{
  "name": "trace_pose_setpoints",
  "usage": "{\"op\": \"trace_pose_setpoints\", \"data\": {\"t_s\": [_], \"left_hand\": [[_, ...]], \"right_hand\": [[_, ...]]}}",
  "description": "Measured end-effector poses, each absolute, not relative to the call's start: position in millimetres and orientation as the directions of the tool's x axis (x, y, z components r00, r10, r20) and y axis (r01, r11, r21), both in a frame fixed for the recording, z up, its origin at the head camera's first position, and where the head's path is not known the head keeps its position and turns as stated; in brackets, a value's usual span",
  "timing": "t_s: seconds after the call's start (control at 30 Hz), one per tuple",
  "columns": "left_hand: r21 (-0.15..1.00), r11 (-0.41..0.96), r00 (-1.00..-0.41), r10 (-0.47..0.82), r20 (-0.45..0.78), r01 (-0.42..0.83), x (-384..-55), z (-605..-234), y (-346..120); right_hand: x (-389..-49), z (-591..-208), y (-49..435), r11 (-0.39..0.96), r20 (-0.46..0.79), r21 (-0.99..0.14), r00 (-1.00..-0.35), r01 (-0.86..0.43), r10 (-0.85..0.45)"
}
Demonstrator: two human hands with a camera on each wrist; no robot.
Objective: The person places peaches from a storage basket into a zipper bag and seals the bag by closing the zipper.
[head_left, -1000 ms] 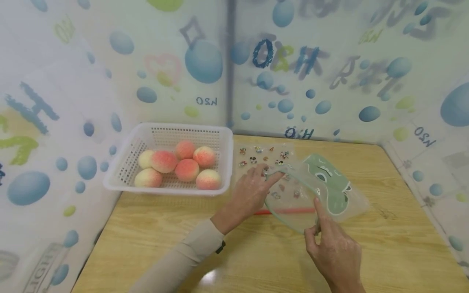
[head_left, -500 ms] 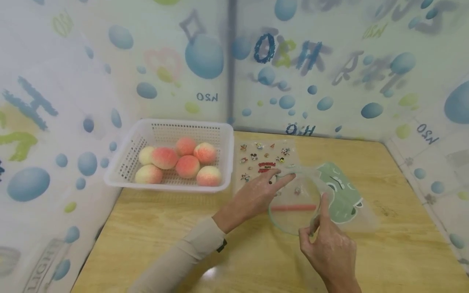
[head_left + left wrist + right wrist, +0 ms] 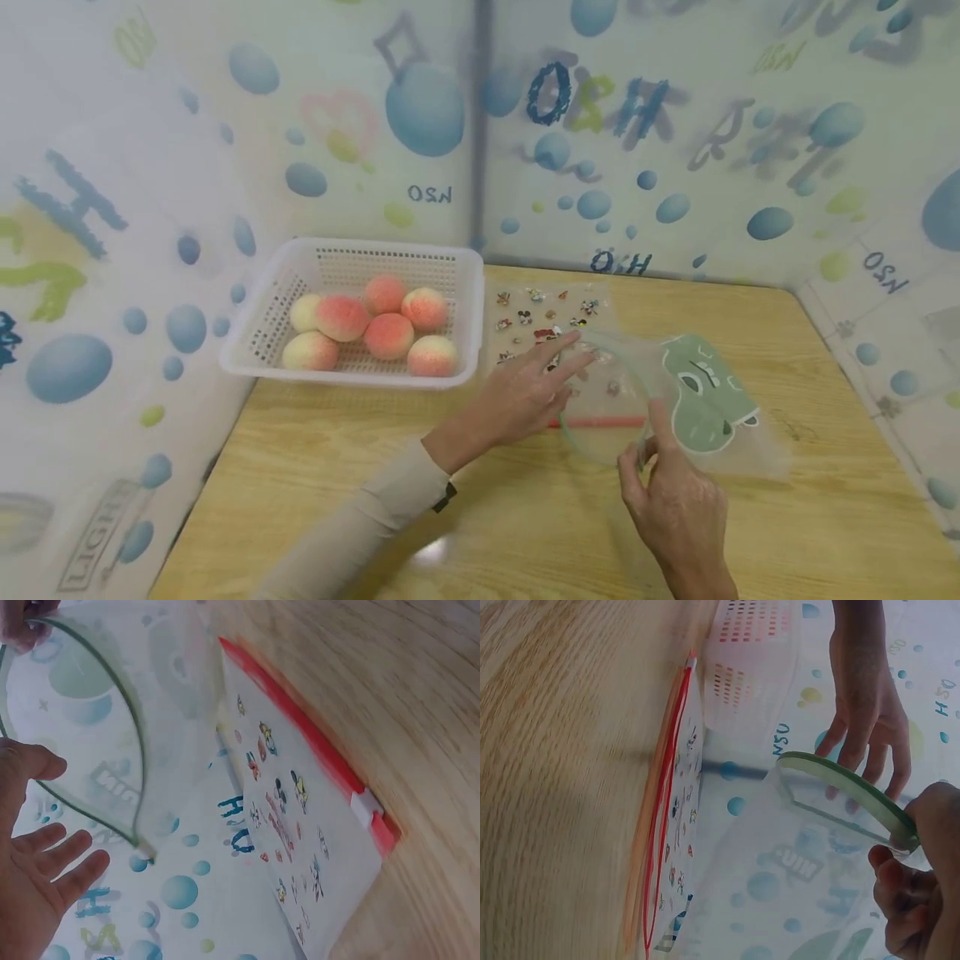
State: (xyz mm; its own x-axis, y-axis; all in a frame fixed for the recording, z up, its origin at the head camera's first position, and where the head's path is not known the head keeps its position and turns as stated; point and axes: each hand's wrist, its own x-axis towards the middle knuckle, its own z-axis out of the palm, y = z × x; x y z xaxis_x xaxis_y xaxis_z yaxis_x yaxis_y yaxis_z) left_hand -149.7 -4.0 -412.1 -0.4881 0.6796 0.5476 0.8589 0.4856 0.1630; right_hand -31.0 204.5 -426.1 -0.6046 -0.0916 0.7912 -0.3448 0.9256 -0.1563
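Observation:
A clear slider bag [image 3: 708, 400] with a green zip edge and a green cartoon animal print is held above the table, its mouth spread into a wide loop. My right hand [image 3: 678, 508] pinches one end of that green edge between thumb and fingers. At the other side of the mouth is my left hand [image 3: 525, 392], its fingers spread and fairly straight; in the left wrist view the thumb overlaps the edge. Under the loop lies a second clear bag [image 3: 517, 321] with small cartoon prints and a red zip strip with a white slider [image 3: 366, 808].
A white perforated basket [image 3: 352, 379] stands at the back left, holding several peaches [image 3: 388, 336]. The wooden table [image 3: 540, 533] meets patterned wall sheets [image 3: 420, 200] at the back and sides.
The left hand has loosened from the green edge and its fingers have spread. The green bag has shifted slightly right and its mouth stands open; the right hand keeps its pinch.

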Motion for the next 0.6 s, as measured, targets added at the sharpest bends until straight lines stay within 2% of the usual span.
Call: {"op": "trace_pose_setpoints", "data": {"t_s": [0.17, 0.33, 0.43, 0.6], "left_hand": [[0.153, 0.455, -0.446, 0.657, 0.608, 0.877, -151, -408, -18], [0.108, 0.484, -0.432, 0.63, 0.646, 0.868, -153, -402, -38], [0.109, 0.52, -0.462, 0.619, 0.635, 0.847, -154, -400, -52], [0.135, 0.618, -0.574, 0.598, 0.559, 0.775, -161, -397, -79]], "right_hand": [[-33, -429, 203, 0.916, 0.804, -0.145, -0.584, -0.374, -0.112], [-32, -429, 202, 0.926, 0.736, -0.169, -0.668, -0.339, -0.11], [-32, -429, 202, 0.93, 0.712, -0.195, -0.697, -0.313, -0.086], [-36, -432, 202, 0.938, 0.768, -0.172, -0.637, -0.302, -0.065]]}}
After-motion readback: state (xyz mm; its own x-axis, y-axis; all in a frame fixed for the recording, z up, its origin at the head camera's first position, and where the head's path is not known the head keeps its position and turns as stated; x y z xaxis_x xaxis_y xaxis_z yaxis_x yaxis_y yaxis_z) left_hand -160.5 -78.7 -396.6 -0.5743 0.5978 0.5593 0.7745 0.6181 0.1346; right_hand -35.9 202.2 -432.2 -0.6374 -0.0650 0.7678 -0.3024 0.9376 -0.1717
